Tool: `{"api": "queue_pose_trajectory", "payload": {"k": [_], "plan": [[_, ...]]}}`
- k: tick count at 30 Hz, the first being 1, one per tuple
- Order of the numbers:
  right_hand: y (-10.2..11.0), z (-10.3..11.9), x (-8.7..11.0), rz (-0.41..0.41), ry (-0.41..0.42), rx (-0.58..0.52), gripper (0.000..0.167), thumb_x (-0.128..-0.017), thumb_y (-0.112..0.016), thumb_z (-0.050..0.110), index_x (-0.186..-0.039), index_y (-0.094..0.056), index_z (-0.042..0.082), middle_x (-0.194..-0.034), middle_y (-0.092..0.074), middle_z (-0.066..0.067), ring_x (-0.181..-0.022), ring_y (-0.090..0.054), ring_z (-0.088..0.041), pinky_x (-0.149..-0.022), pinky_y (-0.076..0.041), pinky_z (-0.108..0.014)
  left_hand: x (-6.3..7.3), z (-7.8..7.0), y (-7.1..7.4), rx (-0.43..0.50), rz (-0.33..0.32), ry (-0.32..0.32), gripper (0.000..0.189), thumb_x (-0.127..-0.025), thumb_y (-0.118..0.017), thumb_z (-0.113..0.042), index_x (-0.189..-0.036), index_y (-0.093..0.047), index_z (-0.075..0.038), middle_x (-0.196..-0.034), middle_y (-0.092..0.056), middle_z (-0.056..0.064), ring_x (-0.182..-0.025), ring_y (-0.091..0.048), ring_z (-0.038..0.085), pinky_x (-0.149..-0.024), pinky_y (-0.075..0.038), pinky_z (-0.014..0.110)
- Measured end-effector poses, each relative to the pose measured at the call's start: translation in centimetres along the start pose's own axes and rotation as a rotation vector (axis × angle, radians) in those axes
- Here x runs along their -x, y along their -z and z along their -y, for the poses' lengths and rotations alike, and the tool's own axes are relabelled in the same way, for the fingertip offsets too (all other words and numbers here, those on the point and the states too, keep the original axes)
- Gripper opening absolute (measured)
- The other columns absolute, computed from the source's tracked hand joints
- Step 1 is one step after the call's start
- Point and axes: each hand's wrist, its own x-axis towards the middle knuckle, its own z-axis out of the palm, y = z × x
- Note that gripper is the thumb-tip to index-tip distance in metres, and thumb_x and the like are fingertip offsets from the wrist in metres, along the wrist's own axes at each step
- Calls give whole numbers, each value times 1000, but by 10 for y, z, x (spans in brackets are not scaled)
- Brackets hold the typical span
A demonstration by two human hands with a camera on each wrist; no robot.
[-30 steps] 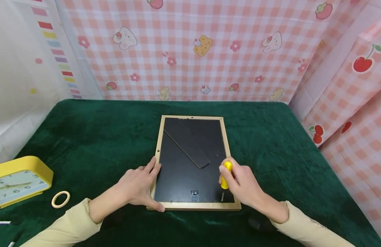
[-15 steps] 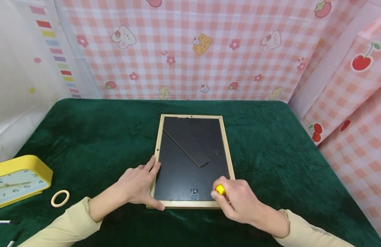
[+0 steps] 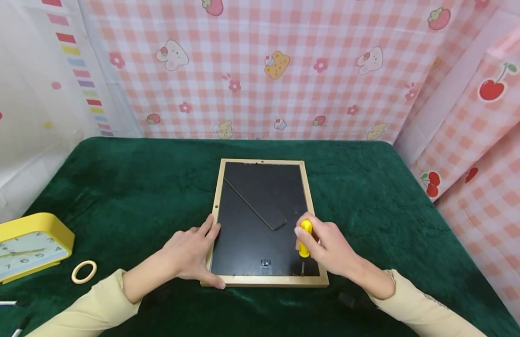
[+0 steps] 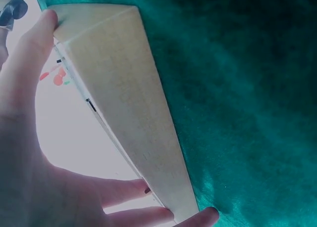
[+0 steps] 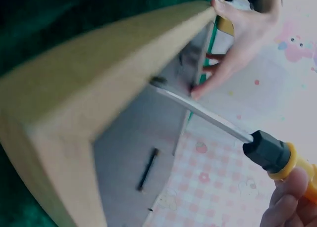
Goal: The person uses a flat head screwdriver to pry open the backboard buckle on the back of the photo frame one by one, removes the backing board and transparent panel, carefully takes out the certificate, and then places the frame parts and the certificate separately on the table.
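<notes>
A picture frame (image 3: 276,281) with a light wooden rim lies face down, its black backing board (image 3: 243,248) upward. My right hand (image 3: 329,245) grips the yellow handle of a screwdriver (image 3: 305,236). Its metal shaft slants down to the near rail; in the right wrist view the tip meets a small dark tab (image 5: 158,81) at the rail's inner edge. My left hand (image 3: 188,255) rests on the near left corner, thumb on the near rail, fingers along the left rail. A slanted stand leg (image 3: 264,201) and a small clear-looking clip (image 3: 266,266) lie on the board.
To the left are a yellow clock (image 3: 45,229) and a wooden ring (image 3: 84,272). Two marker-like sticks, one a white stick (image 3: 3,303), lie at the near left edge. Green cloth (image 3: 361,187) covers the table, with patterned curtains (image 3: 243,70) behind and at the sides.
My right hand came nearer and swung the screwdriver handle up toward the camera, then moved back away with the handle slanted again. The left hand and picture frame stay in place.
</notes>
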Motion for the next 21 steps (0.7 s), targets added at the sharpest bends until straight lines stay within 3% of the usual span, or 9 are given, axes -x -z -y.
{"api": "queue_pose_trajectory", "payload": {"k": [5, 9, 15, 21], "plan": [[9, 0, -6, -47, -38, -56, 2, -89, -49, 6, -88, -50, 7, -69, -59, 5, -49, -52, -11, -44, -45, -27, 0, 0, 0, 10, 7, 4, 121, -46, -51, -84, -134, -34, -2, -139, -24, 20, -101, -51, 32, -63, -45, 36], [14, -6, -11, -53, -126, -124, 4, -91, -47, 7, -89, -50, 6, -70, -60, 1, -54, -56, -13, -48, -48, -31, 0, 1, 1, 5, 13, 5, 122, -46, -50, -85, -135, -33, -3, -140, -24, 19, -101, -51, 32, -63, -45, 35], [27, -30, -18, -51, -268, -386, 16, -94, -43, 16, -92, -47, 0, -78, -62, -12, -63, -59, -23, -54, -49, -30, 0, 1, 1, 1, 26, 10, 123, -45, -49, -86, -136, -33, -4, -140, -23, 19, -102, -50, 32, -64, -45, 35], [52, -55, -23, -88, -422, -623, 22, -93, -45, 24, -93, -51, 3, -82, -57, -9, -60, -57, -16, -60, -48, -23, 0, 1, 1, 0, 23, 12, 123, -45, -50, -85, -136, -32, -4, -140, -23, 18, -101, -51, 32, -62, -44, 34]]}}
